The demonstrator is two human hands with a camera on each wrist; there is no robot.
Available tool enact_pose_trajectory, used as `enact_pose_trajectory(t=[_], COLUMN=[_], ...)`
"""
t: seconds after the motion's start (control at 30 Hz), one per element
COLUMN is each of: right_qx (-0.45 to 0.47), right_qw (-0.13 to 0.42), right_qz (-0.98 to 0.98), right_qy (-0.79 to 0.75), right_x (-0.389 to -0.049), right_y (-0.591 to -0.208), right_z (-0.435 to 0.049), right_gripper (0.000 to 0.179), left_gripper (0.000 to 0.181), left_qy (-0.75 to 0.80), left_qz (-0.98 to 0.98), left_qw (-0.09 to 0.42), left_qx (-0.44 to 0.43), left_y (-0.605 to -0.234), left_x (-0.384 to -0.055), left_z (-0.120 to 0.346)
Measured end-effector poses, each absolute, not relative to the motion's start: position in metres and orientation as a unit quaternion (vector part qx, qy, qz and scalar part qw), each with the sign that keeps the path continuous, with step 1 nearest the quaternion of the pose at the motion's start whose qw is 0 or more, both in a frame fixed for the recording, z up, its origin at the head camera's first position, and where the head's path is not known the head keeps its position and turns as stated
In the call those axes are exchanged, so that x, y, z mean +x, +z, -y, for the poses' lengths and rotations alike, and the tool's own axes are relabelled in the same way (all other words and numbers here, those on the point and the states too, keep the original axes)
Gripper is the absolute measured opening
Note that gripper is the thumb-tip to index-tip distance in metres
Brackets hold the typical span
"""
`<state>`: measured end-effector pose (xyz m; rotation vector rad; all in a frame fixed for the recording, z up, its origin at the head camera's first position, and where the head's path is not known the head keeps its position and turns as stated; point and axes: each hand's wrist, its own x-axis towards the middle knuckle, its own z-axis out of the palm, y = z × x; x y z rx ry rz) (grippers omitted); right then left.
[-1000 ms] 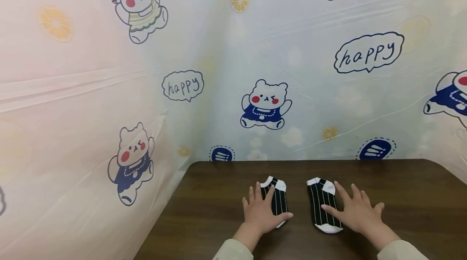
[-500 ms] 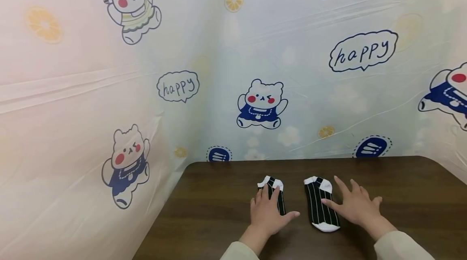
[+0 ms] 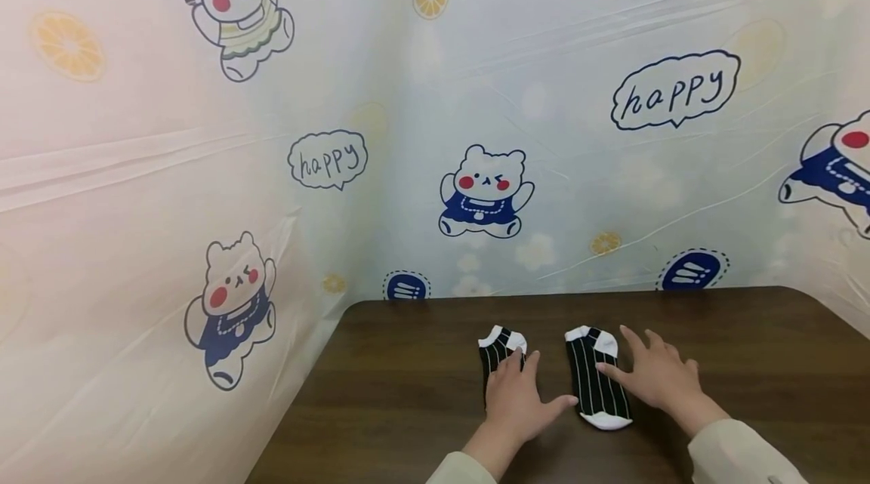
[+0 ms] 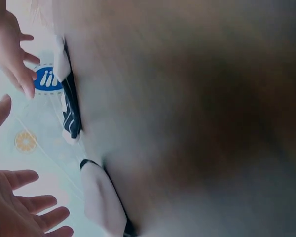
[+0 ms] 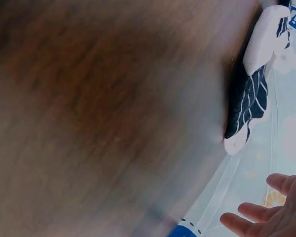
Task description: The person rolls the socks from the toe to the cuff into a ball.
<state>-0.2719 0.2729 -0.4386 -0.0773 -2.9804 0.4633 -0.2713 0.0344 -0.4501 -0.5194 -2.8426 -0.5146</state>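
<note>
Two black socks with thin white stripes and white toes, heels and cuffs lie flat on the table. Over the left sock (image 3: 492,354) hovers my left hand (image 3: 514,401), fingers spread, hiding its lower part in the head view. Its thumb tip overlaps the edge of the right sock (image 3: 593,378) there. My right hand (image 3: 655,374) is at that sock's right side, thumb reaching over its edge, other fingers extended. Both hands look relaxed and hold nothing. In the left wrist view, the left fingers (image 4: 37,203) are apart from the socks.
The dark brown wooden table (image 3: 387,386) has rounded far corners. Behind it and to the left hangs a pale curtain (image 3: 381,227) printed with bears, orange slices and "happy" bubbles. Light sleeves (image 3: 737,454) cover the forearms.
My left hand has shifted right and nearer across the left sock, uncovering more of its cuff end. The right hand has moved slightly left. The head view has turned a little; both socks stay put.
</note>
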Motion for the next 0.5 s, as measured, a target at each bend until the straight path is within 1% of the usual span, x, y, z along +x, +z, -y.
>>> enact_pose_trajectory(t=[0.37,0.5], right_qx=[-0.020,-0.021], right_qw=[0.068,0.069], right_qz=[0.986,0.986], right_qy=[0.150,0.153], right_x=[-0.280,-0.283], right_y=[-0.441,-0.441], right_z=[-0.269,-0.267], right_gripper=[0.099,0.098], left_gripper=[0.075,0.072], left_qy=[-0.155,-0.154], left_qz=[0.963,0.963], left_qw=[0.120,0.119], left_qx=[-0.183,-0.185], left_y=[-0.448,-0.448], left_x=[-0.266,-0.265], left_z=[-0.050,-0.056])
